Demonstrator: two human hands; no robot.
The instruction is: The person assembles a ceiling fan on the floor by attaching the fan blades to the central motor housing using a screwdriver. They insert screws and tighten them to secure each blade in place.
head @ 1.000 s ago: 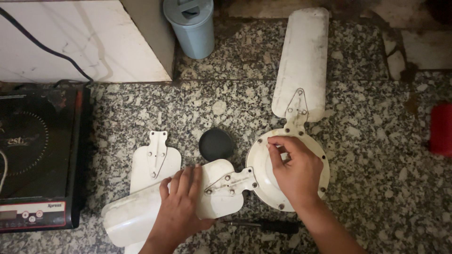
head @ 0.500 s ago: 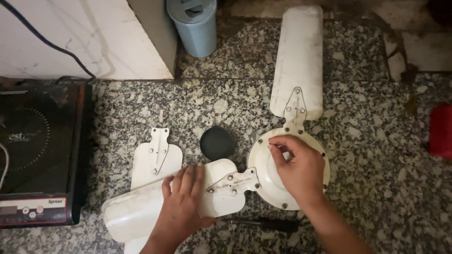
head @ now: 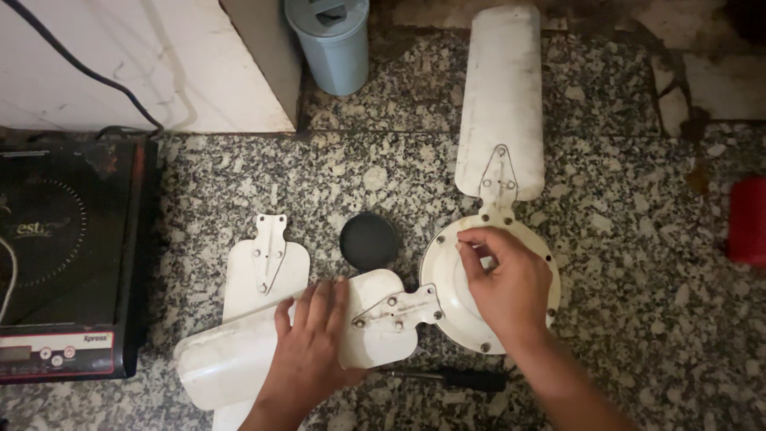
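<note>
Overhead view of a ceiling fan taken apart on a speckled granite counter [head: 638, 319]. The left hand [head: 307, 351] lies flat and spread, palm down, on a white fan blade [head: 239, 355], pressing it to the counter rather than gripping it. The blade's metal bracket [head: 396, 310] juts out past the fingertips toward the right hand and meets the rim of the round white hub plate [head: 447, 307].

The right hand [head: 503, 283] rests on the hub plate with fingers curled and thumb and forefinger pinched together near the far rim; whether they hold a small screw or only touch the plate cannot be told. Beyond this hand a second blade [head: 501, 96], already bolted to the hub, points away from the person. A third, loose blade [head: 267, 267] lies partly under the pressed blade, beyond the left hand. A black round cap [head: 369, 241] sits between the two hands, just beyond them. A black-handled screwdriver [head: 467, 377] lies close below the right wrist.

Judged from their look, the blades are thin sheet metal: light, stiff along their length, prone to bending, smooth and possibly dusty, so a flat palm steadies them better than a pinch. The bracket end is the firmest place to take hold. The hub plate appears rigid and heavier.

Well left of the left hand stands a black induction cooker [head: 64, 255]; a pale blue cup [head: 333, 44] stands far beyond the hands.
</note>
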